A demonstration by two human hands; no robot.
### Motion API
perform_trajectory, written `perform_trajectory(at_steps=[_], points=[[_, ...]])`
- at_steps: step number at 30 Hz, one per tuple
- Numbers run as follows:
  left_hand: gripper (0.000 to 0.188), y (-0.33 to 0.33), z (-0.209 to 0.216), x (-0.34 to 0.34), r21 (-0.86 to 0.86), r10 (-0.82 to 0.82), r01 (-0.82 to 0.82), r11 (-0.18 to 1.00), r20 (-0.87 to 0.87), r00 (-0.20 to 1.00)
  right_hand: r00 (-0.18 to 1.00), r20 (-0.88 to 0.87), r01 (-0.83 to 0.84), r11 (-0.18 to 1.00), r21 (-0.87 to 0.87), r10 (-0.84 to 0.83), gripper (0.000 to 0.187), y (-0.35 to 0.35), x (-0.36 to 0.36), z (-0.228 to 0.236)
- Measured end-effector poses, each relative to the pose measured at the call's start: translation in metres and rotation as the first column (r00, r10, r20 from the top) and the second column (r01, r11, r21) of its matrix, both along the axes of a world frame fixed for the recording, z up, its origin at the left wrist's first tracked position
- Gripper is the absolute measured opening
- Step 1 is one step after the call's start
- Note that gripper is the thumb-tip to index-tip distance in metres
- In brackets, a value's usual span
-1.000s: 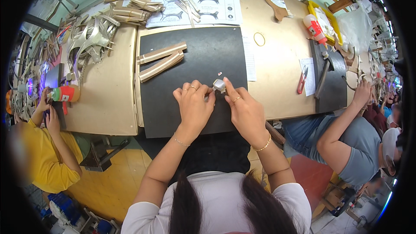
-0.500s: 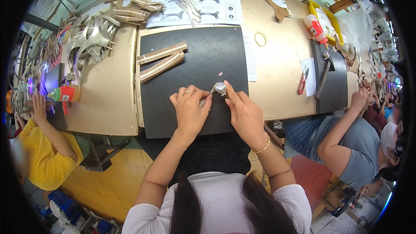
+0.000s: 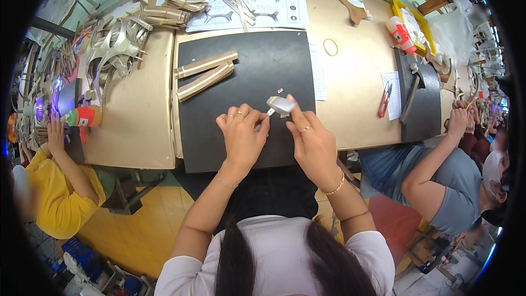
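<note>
Over the black board [image 3: 208,126], my left hand [image 3: 241,131] pinches a small thin strip [image 3: 270,112], pale at its tip; the fingers hide most of it. My right hand [image 3: 313,140] is closed on a silver hammer-like tool [image 3: 280,105], the index finger stretched along its block-shaped head. Any handle is hidden by the hand. The head is raised just beyond the strip's tip. A tiny white-and-red scrap [image 3: 280,91] lies on the board past it. Two brown bundles of strips with pale bands [image 3: 205,81] rest at the board's upper left.
A printed sheet [image 3: 298,0] with loose strips lies beyond the board. Cut pieces [image 3: 118,49] pile up at left, near a glue bottle [image 3: 87,117]. To the right are a rubber band [image 3: 330,47], red snips [image 3: 386,100] and a hammer [image 3: 412,96]. Co-workers sit on both sides.
The silver tool's head has lifted and tilted away from the strip, and my right hand has turned slightly. My left hand stays nearly in place.
</note>
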State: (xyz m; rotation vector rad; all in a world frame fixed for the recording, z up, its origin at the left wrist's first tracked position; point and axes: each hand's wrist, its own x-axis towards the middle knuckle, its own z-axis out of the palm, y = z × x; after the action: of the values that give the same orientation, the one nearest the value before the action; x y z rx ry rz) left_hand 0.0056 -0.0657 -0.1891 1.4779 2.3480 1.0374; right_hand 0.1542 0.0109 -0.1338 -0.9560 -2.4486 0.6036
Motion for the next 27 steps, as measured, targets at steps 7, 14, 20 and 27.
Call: perform_trajectory(at_steps=[7,14,20,27], points=[[0.011,-0.003,0.003,0.000,-0.002,-0.002,0.001,1.000,-0.047,0.999,0.975,0.217,-0.024,0.999,-0.047,0.034,0.049,-0.004,-0.002,-0.007],[0.014,-0.006,-0.001,-0.003,-0.006,-0.053,0.053,0.999,-0.043,0.998,0.997,0.079,0.005,0.999,-0.047,-0.002,0.051,-0.007,0.004,-0.018],[0.014,-0.007,-0.012,-0.005,0.040,-0.082,0.087,0.995,-0.110,0.991,0.999,0.034,0.033,0.999,0.026,-0.034,0.050,-0.013,0.003,-0.032],[0.015,-0.006,-0.013,-0.003,0.050,-0.055,0.062,0.997,-0.123,0.991,0.997,0.036,0.069,0.993,0.099,-0.073,0.048,-0.014,0.000,-0.035]])
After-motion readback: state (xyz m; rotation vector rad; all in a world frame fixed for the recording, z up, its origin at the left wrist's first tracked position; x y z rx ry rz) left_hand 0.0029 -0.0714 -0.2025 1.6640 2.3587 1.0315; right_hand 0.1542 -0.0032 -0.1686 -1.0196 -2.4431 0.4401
